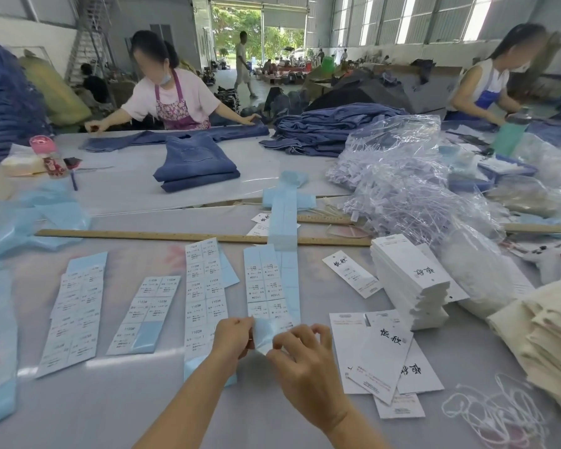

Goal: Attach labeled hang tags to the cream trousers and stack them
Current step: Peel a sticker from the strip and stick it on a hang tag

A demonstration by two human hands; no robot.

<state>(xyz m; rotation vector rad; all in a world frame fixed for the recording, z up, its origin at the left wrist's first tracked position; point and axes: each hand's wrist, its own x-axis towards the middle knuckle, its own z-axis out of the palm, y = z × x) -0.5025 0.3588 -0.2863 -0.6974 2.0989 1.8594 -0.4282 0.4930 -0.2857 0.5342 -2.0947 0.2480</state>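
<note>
Both my hands work at the near end of a long sticker sheet (pixel 266 286) with a pale blue backing. My left hand (pixel 232 338) pinches the sheet's lower edge. My right hand (pixel 300 354) pinches a sticker label (pixel 263 332) that curls up from the backing. More sticker sheets (pixel 204 286) lie to the left. Loose white hang tags (pixel 382 354) lie flat just right of my hands, and a tall stack of hang tags (pixel 408 280) stands behind them. Folded cream trousers (pixel 544 332) are piled at the right edge. White strings (pixel 496 413) lie tangled at the lower right.
A long wooden ruler (pixel 162 235) crosses the table beyond the sheets. A heap of clear plastic tag fasteners (pixel 399 186) fills the right middle. Folded blue jeans (pixel 196 166) lie further back, where two other people work at the table's far side.
</note>
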